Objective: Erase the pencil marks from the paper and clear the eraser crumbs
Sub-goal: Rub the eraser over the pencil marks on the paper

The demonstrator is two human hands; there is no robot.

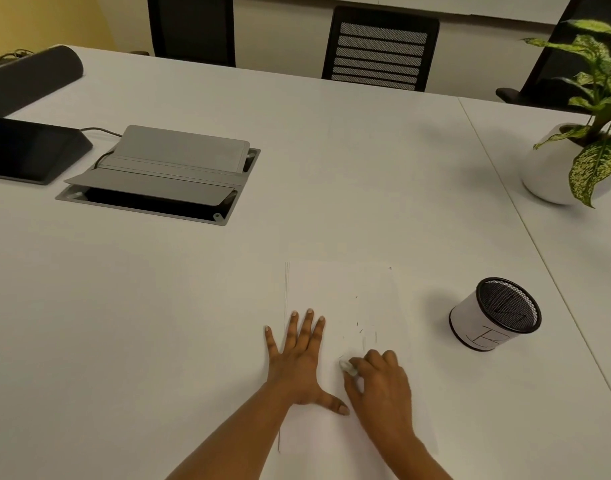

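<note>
Our left hand [297,362] lay spread flat on the white paper sheet [335,289] at lower centre; our right hand [380,379] pinched a small white eraser [347,366] against it.

Two bare hands are on the table: one left hand [295,362] and one right hand [380,382]. There is one white sheet of paper [338,289], one small white eraser [347,366], one black mesh pen cup with a white paper wrap [494,315], one white round pot with a speckled green plant [557,168], one grey open cable hatch [162,174], and three black office chairs, of which one has a mesh back [380,48].
</note>
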